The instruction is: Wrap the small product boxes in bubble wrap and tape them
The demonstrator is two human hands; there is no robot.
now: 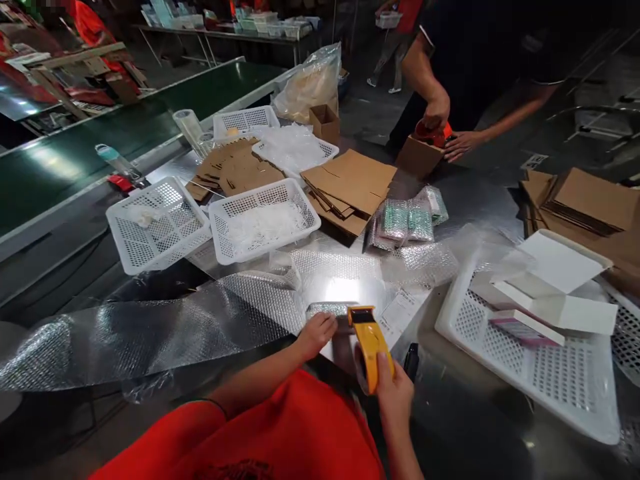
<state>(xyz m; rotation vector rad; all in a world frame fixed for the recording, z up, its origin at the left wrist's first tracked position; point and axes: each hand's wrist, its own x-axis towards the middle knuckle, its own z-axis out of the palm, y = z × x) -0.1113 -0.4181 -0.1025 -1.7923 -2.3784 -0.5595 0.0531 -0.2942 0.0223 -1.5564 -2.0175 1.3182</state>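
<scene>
In my right hand (395, 393) is a yellow tape dispenser (370, 347), its dark cutting end pointing away from me. My left hand (319, 333) has its fingers bent onto the near edge of a small bubble-wrapped package (327, 309), just left of the dispenser's head. A long strip of bubble wrap (175, 327) runs from there to the left and hangs off the table. Beneath the hands lies white paper, and a printed label sheet (400, 310) is to the right. A black marker-like object (411, 362) lies beside my right hand.
White baskets (265, 250) and flat cardboard (350, 177) cover the far side. Wrapped packs (407, 220) sit at centre right. A large basket (530, 373) holding opened white boxes stands right. Across the table, a co-worker's hands (463, 145) work with a red dispenser on a carton (419, 158).
</scene>
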